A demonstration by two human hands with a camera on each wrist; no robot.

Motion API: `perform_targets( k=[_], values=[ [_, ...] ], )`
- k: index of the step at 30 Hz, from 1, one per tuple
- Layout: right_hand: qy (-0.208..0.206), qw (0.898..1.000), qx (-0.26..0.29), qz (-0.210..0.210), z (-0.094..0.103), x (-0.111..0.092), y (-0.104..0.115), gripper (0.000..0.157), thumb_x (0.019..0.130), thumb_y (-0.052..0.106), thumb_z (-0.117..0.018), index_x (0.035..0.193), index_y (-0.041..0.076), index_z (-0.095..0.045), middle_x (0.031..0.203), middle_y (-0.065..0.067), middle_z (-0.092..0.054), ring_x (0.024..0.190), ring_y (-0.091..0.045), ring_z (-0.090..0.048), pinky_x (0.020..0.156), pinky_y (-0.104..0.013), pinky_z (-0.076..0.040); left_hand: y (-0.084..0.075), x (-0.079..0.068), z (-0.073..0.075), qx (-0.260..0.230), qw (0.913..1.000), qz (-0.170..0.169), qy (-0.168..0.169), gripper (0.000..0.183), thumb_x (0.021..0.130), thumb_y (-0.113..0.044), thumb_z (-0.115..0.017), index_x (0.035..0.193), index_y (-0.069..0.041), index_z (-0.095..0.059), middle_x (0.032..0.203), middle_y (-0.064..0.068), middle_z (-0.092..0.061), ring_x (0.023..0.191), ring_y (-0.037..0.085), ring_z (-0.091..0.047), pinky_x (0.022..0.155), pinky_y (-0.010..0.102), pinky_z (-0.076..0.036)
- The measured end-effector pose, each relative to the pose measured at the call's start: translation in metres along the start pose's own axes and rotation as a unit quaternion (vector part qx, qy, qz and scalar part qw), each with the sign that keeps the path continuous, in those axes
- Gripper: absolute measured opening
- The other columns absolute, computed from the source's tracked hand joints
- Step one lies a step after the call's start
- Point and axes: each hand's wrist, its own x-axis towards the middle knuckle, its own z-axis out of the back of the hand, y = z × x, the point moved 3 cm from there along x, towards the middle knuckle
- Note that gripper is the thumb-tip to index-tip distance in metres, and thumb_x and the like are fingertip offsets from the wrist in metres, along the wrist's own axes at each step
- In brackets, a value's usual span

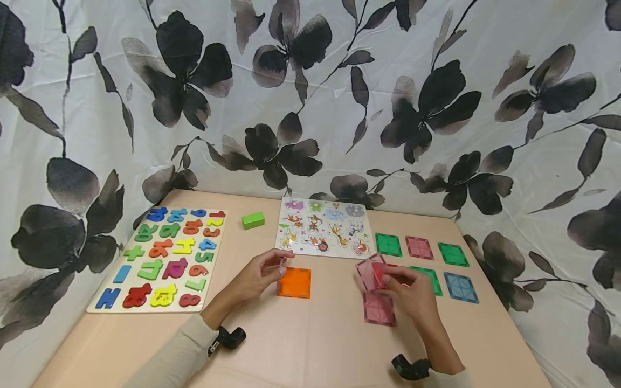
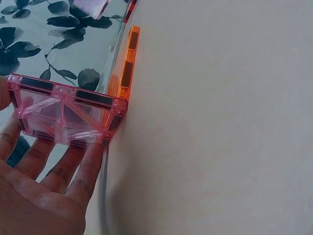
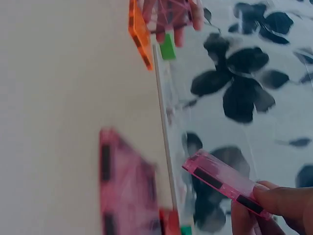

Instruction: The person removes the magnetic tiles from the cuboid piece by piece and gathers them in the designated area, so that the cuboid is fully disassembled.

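Note:
My left hand (image 1: 252,277) is raised just left of a flat orange magnetic tile (image 1: 295,283). Its thumb and fingers hold a clear pink magnetic tile (image 2: 63,110), which the left wrist view shows plainly and the head view barely. On the other side, my right hand (image 1: 419,296) pinches another pink magnetic tile (image 3: 225,183) by one edge between thumb and fingers. Below that held tile a pink tile (image 1: 379,311) lies on the table. A red tile (image 1: 380,274) shows beside the right fingertips, partly covered. The right hand also hides part of a green tile (image 1: 430,279).
Right of centre lie more tiles: green (image 1: 388,244), pink (image 1: 419,248), another green (image 1: 453,254) and blue (image 1: 461,287). An animal puzzle board (image 1: 325,227) is at the back, a green block (image 1: 253,220) beside it. A letter-and-number board (image 1: 160,258) occupies the left.

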Motion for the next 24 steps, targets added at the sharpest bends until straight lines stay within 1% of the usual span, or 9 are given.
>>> perform_targets(
  k=[5, 8, 11, 14, 16, 18, 19, 21, 24],
  values=[
    [-0.032, 0.996, 0.038, -0.072, 0.035, -0.019, -0.038, 0.03, 0.098, 0.011, -0.077, 0.127, 0.004, -0.077, 0.122, -0.012, -0.078, 0.089, -0.006, -0.076, 0.081, -0.02, -0.064, 0.001, 0.0, 0.0, -0.003, 1.0, 0.002, 0.001, 0.039, 0.108, -0.005, -0.058, 0.146, 0.001, -0.054, 0.153, 0.028, -0.054, 0.143, 0.048, -0.05, 0.124, 0.067, -0.036],
    [-0.052, 0.991, 0.038, -0.114, 0.052, -0.029, -0.058, 0.035, 0.097, 0.01, -0.078, 0.13, 0.003, -0.075, 0.116, -0.004, -0.082, 0.086, 0.002, -0.073, 0.079, -0.018, -0.063, 0.002, 0.001, 0.0, -0.002, 1.0, 0.004, 0.0, 0.039, 0.108, -0.005, -0.059, 0.146, 0.001, -0.054, 0.153, 0.027, -0.055, 0.143, 0.048, -0.05, 0.124, 0.067, -0.036],
    [-0.075, 0.987, 0.014, -0.14, 0.065, -0.037, -0.073, 0.035, 0.097, 0.012, -0.078, 0.131, 0.005, -0.075, 0.112, 0.002, -0.083, 0.09, 0.011, -0.068, 0.077, -0.013, -0.061, 0.002, 0.001, 0.001, 0.001, 1.0, 0.008, -0.001, 0.04, 0.108, -0.006, -0.059, 0.147, 0.0, -0.054, 0.154, 0.026, -0.055, 0.143, 0.047, -0.051, 0.123, 0.066, -0.038],
    [-0.078, 0.984, -0.028, -0.156, 0.073, -0.041, -0.084, 0.035, 0.098, 0.015, -0.077, 0.133, 0.008, -0.075, 0.119, -0.002, -0.081, 0.11, 0.0, -0.067, 0.076, -0.006, -0.056, 0.002, 0.001, 0.002, 0.001, 0.9999, 0.012, -0.002, 0.04, 0.108, -0.008, -0.059, 0.147, 0.001, -0.054, 0.154, 0.026, -0.054, 0.143, 0.047, -0.05, 0.123, 0.065, -0.039],
    [-0.07, 0.983, -0.051, -0.159, 0.075, -0.043, -0.088, 0.036, 0.099, 0.016, -0.076, 0.134, 0.008, -0.074, 0.127, -0.008, -0.079, 0.124, -0.017, -0.066, 0.084, -0.013, -0.059, 0.002, 0.001, 0.002, 0.001, 0.9999, 0.013, -0.001, 0.041, 0.108, -0.009, -0.06, 0.147, 0.001, -0.053, 0.154, 0.026, -0.054, 0.143, 0.047, -0.05, 0.123, 0.065, -0.039],
    [-0.064, 0.983, -0.081, -0.152, 0.076, -0.044, -0.09, 0.035, 0.099, 0.018, -0.077, 0.133, 0.007, -0.075, 0.131, -0.015, -0.076, 0.129, -0.035, -0.063, 0.093, -0.027, -0.062, 0.002, 0.001, 0.002, 0.002, 0.9999, 0.014, 0.0, 0.041, 0.108, -0.009, -0.06, 0.148, 0.0, -0.053, 0.154, 0.026, -0.054, 0.143, 0.047, -0.05, 0.123, 0.065, -0.04],
    [-0.066, 0.982, -0.102, -0.145, 0.077, -0.045, -0.09, 0.035, 0.099, 0.02, -0.078, 0.13, 0.007, -0.076, 0.132, -0.018, -0.075, 0.129, -0.038, -0.063, 0.096, -0.036, -0.063, 0.002, 0.001, 0.002, 0.002, 0.9999, 0.014, 0.0, 0.041, 0.108, -0.009, -0.06, 0.148, 0.0, -0.053, 0.154, 0.026, -0.054, 0.143, 0.047, -0.05, 0.123, 0.065, -0.04],
    [-0.079, 0.977, -0.146, -0.131, 0.076, -0.046, -0.087, 0.033, 0.097, 0.022, -0.08, 0.126, 0.006, -0.078, 0.13, -0.023, -0.074, 0.123, -0.044, -0.067, 0.1, -0.056, -0.057, 0.002, 0.001, 0.001, 0.002, 0.9999, 0.015, 0.0, 0.04, 0.108, -0.007, -0.059, 0.147, -0.001, -0.054, 0.154, 0.026, -0.055, 0.143, 0.047, -0.051, 0.123, 0.064, -0.04],
    [-0.098, 0.967, -0.208, -0.109, 0.072, -0.046, -0.078, 0.033, 0.095, 0.024, -0.082, 0.121, 0.006, -0.079, 0.122, -0.026, -0.076, 0.112, -0.047, -0.071, 0.098, -0.065, -0.053, 0.003, 0.002, 0.001, 0.001, 0.9999, 0.013, 0.0, 0.039, 0.108, -0.005, -0.059, 0.147, -0.001, -0.054, 0.153, 0.027, -0.055, 0.142, 0.047, -0.051, 0.122, 0.065, -0.04]
  ],
)
